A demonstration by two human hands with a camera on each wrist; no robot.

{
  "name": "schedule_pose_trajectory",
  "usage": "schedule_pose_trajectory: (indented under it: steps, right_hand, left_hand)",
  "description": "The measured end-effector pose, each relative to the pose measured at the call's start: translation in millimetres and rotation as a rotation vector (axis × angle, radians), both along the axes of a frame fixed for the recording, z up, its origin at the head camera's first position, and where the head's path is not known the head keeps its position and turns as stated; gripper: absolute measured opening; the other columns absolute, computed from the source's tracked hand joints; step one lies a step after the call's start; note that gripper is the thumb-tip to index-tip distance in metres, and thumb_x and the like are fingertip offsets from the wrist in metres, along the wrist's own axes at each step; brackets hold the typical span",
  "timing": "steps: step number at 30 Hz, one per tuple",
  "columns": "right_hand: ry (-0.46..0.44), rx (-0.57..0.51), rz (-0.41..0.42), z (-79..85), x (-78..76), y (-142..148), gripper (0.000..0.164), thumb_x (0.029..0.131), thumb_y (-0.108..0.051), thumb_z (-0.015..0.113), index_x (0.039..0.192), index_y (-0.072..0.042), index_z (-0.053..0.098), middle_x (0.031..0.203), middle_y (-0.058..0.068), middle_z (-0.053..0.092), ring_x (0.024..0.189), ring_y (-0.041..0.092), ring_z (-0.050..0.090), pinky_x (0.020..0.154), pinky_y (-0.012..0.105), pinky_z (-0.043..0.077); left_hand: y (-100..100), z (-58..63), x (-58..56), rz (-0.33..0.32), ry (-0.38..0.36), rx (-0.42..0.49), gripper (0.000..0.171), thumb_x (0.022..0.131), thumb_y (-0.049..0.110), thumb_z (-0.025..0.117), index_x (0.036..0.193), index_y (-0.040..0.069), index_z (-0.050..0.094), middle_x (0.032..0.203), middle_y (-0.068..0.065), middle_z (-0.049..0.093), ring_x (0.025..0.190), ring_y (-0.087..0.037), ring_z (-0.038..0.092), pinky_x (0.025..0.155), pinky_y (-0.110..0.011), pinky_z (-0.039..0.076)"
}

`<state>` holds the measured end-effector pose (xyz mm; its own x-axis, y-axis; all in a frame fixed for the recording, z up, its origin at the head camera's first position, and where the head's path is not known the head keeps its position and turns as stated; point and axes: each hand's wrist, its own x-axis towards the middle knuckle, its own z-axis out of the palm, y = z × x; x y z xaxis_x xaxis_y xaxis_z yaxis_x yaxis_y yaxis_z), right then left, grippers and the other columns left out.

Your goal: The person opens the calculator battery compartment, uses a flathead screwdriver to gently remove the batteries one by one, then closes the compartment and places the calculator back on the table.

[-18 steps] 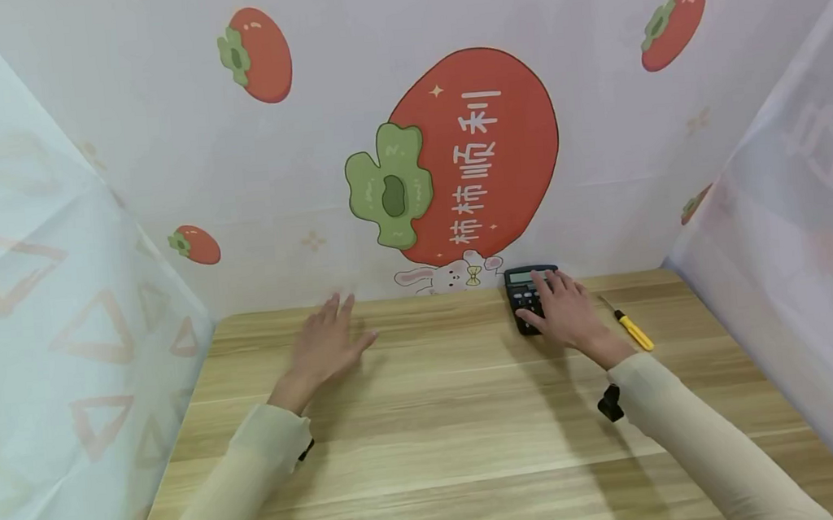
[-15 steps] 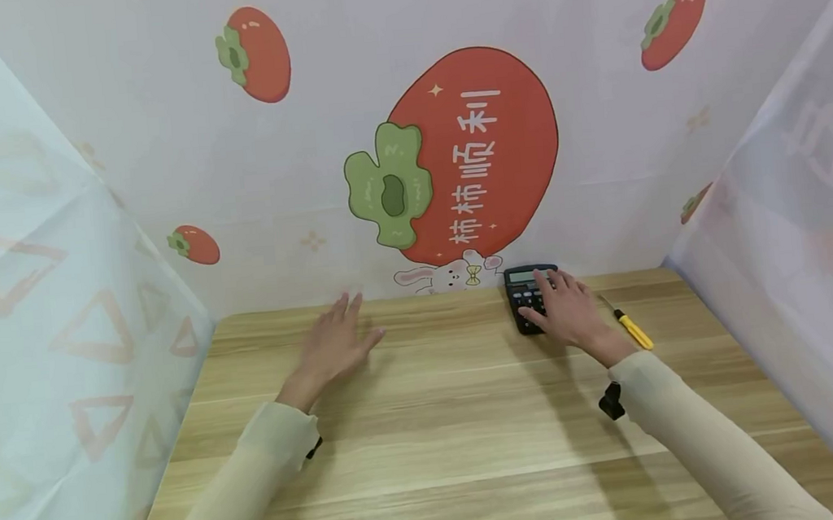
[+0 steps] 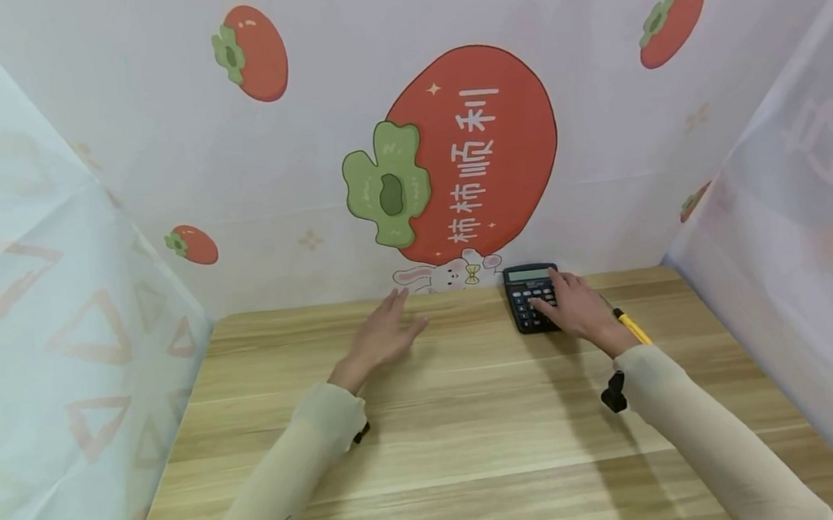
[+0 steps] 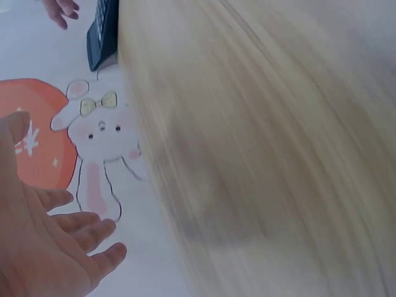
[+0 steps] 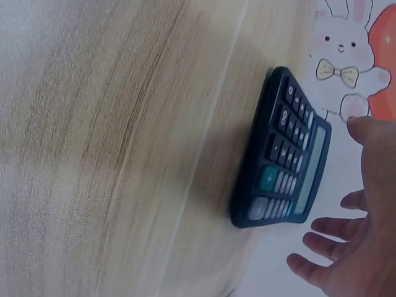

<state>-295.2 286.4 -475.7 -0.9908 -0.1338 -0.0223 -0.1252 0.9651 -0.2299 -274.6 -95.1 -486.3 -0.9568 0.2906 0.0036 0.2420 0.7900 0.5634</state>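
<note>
A dark calculator [image 3: 530,300] with a grey display lies at the back of the wooden table, near the wall. Over its right side hovers my right hand [image 3: 578,308], fingers spread and relaxed; in the right wrist view the calculator [image 5: 284,154] shows in full, with fingers [image 5: 331,238] apart from it. My left hand [image 3: 382,336] is above the table left of the calculator, fingers extended and holding nothing. The left wrist view shows that hand [image 4: 49,241] with loosely bent fingers, and the calculator's edge [image 4: 104,31] beyond.
A yellow-handled screwdriver [image 3: 635,328] lies right of the calculator, partly behind my right wrist. The wooden table [image 3: 460,436] meets a white printed back sheet [image 3: 276,246]. White sheets also hang along the left and right sides.
My left hand has moved right, toward the calculator. The right hand has shifted slightly right, uncovering more of the keys. The calculator stays in place.
</note>
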Motion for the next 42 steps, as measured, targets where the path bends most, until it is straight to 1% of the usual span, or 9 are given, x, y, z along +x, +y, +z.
schedule_pose_trajectory:
  steps: [3,7,12,19,22,25,31,36,42]
  right_hand:
    - [-0.022,-0.025,-0.026,-2.1,-2.5,3,0.089,0.109,-0.056,0.048,0.164,0.008,0.022,0.157,0.042,0.034,0.143,0.058,0.039,0.111,0.071,0.041]
    - [-0.036,-0.068,-0.057,-6.0,-7.3,8,0.089,0.109,-0.056,0.048,0.163,0.009,0.021,0.156,0.044,0.034,0.141,0.059,0.041,0.111,0.071,0.04]
    - [-0.053,-0.135,-0.078,-10.7,-12.5,16,0.088,0.11,-0.055,0.046,0.163,0.009,0.02,0.155,0.044,0.035,0.14,0.059,0.042,0.113,0.071,0.039]
    - [-0.084,-0.176,-0.11,-10.6,-15.0,20,0.087,0.111,-0.055,0.044,0.162,0.012,0.02,0.156,0.045,0.034,0.142,0.059,0.04,0.115,0.071,0.036]
    - [-0.097,-0.178,-0.128,-11.5,-16.4,20,0.088,0.111,-0.057,0.043,0.163,0.011,0.02,0.157,0.044,0.033,0.143,0.059,0.04,0.116,0.071,0.035]
    - [-0.104,-0.171,-0.133,-13.5,-17.9,20,0.089,0.111,-0.059,0.04,0.162,0.011,0.02,0.157,0.044,0.032,0.143,0.059,0.039,0.116,0.071,0.035]
    - [-0.086,-0.187,-0.123,-18.4,-21.1,22,0.086,0.112,-0.054,0.041,0.162,0.013,0.021,0.157,0.044,0.033,0.144,0.059,0.038,0.116,0.07,0.035]
    - [-0.076,-0.203,-0.119,-23.0,-23.5,26,0.086,0.112,-0.056,0.041,0.162,0.012,0.022,0.158,0.042,0.034,0.144,0.057,0.039,0.116,0.069,0.036]
    - [-0.098,-0.206,-0.145,-25.7,-28.2,29,0.088,0.111,-0.058,0.04,0.163,0.01,0.021,0.158,0.04,0.037,0.145,0.055,0.04,0.116,0.068,0.037]
  left_hand:
    - [13,-0.6,-1.6,-0.015,-0.037,0.058,0.081,0.108,0.055,0.049,0.169,0.006,0.025,0.174,-0.017,0.025,0.161,-0.036,0.024,0.128,-0.056,0.025]
    - [30,-2.6,-4.6,-0.034,-0.055,0.143,0.076,0.11,0.048,0.051,0.166,0.002,0.029,0.172,-0.019,0.03,0.16,-0.036,0.026,0.129,-0.053,0.024]
    - [53,-3.2,-8.3,-0.046,-0.094,0.222,0.074,0.111,0.049,0.049,0.166,0.001,0.031,0.172,-0.017,0.031,0.16,-0.035,0.026,0.13,-0.051,0.023]
    - [87,6.2,-11.2,0.023,-0.221,0.358,0.081,0.108,0.06,0.048,0.168,0.009,0.028,0.172,-0.012,0.032,0.16,-0.034,0.027,0.127,-0.058,0.027]
    - [101,8.4,-12.1,0.041,-0.28,0.434,0.081,0.108,0.06,0.047,0.169,0.01,0.027,0.172,-0.011,0.032,0.158,-0.034,0.032,0.125,-0.058,0.031]
    - [114,9.2,-11.7,0.055,-0.343,0.522,0.08,0.108,0.059,0.047,0.169,0.011,0.026,0.172,-0.011,0.032,0.158,-0.033,0.032,0.125,-0.055,0.032]
    - [137,6.3,-13.4,0.091,-0.429,0.696,0.089,0.104,0.064,0.05,0.169,0.009,0.024,0.174,-0.012,0.028,0.161,-0.03,0.026,0.129,-0.051,0.026]
    - [151,1.3,-15.7,0.122,-0.49,0.783,0.093,0.103,0.065,0.05,0.169,0.007,0.022,0.175,-0.012,0.024,0.16,-0.032,0.026,0.129,-0.05,0.025]
    - [164,-4.3,-20.2,0.138,-0.594,0.952,0.087,0.107,0.053,0.051,0.169,0.004,0.016,0.176,-0.016,0.017,0.161,-0.035,0.022,0.129,-0.049,0.026]
